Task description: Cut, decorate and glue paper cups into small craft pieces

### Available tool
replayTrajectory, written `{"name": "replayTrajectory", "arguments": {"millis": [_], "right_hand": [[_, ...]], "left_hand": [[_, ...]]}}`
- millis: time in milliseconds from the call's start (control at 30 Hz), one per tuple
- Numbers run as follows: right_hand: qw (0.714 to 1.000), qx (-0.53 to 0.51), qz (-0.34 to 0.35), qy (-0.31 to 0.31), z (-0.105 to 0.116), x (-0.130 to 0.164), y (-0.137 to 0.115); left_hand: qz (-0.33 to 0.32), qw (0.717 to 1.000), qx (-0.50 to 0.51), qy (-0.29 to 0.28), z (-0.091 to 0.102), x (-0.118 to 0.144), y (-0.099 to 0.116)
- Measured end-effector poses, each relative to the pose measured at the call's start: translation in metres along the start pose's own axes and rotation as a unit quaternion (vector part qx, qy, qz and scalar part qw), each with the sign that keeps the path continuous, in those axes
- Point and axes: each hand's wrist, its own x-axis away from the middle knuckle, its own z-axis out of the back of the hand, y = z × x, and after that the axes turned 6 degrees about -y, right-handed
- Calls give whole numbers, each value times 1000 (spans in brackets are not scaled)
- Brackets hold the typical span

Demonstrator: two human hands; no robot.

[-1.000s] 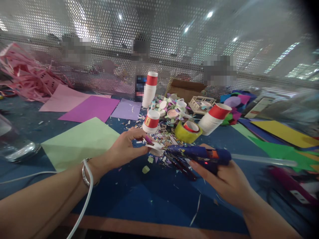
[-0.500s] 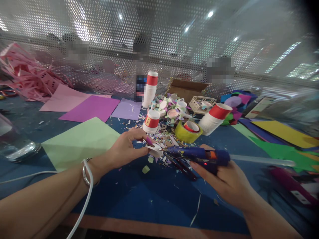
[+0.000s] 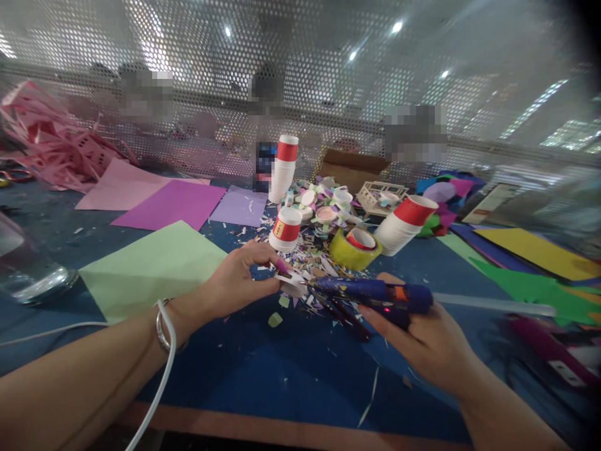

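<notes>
Two hands | left hand (image 3: 237,275) pinches paper piece (image 3: 292,285) | right hand (image 3: 425,341) grips glue gun (image 3: 375,295)

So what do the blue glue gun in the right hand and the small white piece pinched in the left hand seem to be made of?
The blue glue gun in the right hand looks like moulded plastic with a slight sheen, an orange band and a translucent stick at the back. The small white piece pinched by the left hand looks like thin matte paper or card, perhaps cut from a cup; blur leaves that open.
</notes>
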Motion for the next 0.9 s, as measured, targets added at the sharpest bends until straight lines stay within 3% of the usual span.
{"name": "replayTrajectory", "arguments": {"millis": [367,533,633,733,833,900], "right_hand": [[1000,13,-8,13,0,-2,-2],[999,17,-18,45,2,-3,-4],[994,34,-71,77,11,-4,-2],[978,67,-167,103,26,-6,8],[950,101,-272,112,42,-14,23],[940,116,-304,103,51,-21,34]], "left_hand": [[-73,996,-59,12,3,3,9],[-60,997,8,44,4,3,8],[18,987,142,71,3,0,1],[84,962,249,80,1,-3,-4],[99,952,281,65,0,-3,-3],[108,950,288,53,0,-2,0]]}}
